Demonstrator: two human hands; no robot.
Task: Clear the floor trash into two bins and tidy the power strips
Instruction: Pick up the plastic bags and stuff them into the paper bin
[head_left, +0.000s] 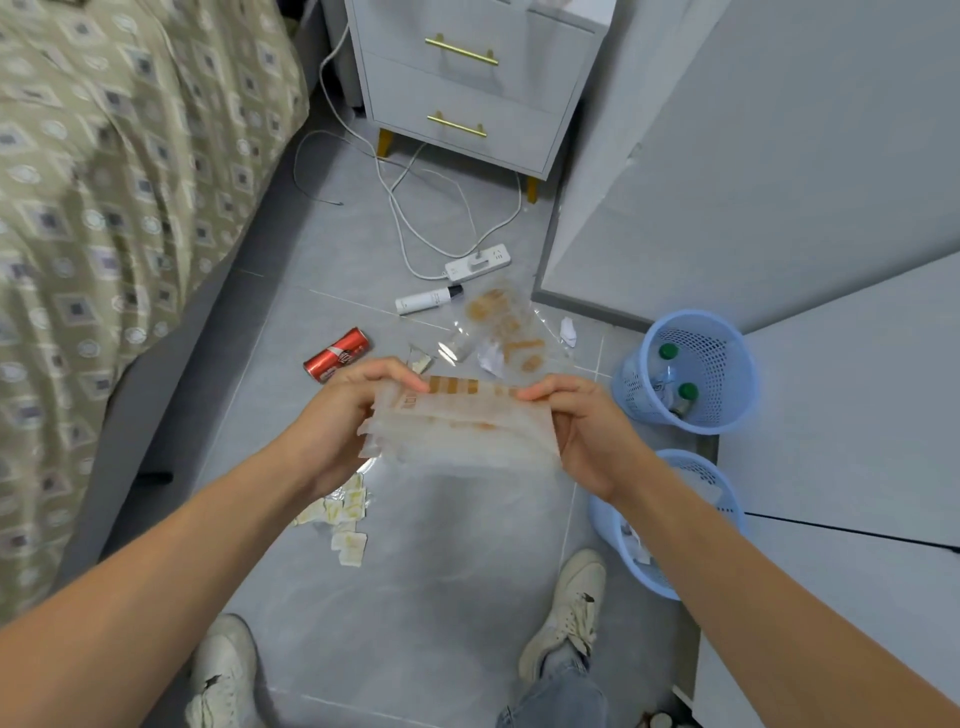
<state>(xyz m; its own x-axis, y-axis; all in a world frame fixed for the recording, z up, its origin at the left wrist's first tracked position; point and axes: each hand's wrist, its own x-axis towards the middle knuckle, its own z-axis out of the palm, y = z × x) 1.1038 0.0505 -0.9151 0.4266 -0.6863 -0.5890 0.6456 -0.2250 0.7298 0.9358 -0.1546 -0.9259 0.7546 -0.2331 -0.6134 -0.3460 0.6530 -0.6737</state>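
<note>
The risk I see from here is the plastic wrapper (460, 431) slipping: it is thin, floppy and stacked in loose layers, so if either side lets go early, part of it could drop back onto the floor (447, 561) or catch the rim of the near bin (670, 525) instead of falling in. My left hand (337, 421) pinches the wrapper's left edge, fingers curled over the top; my right hand (582, 431) pinches the right edge the same way. The wrapper hangs between them above the floor, left of both bins. The far bin (688, 371) already holds bottles. Farther off lie a red can (336, 354), more wrappers (506, 330), and the power strip (478, 262) with tangled cord.
</note>
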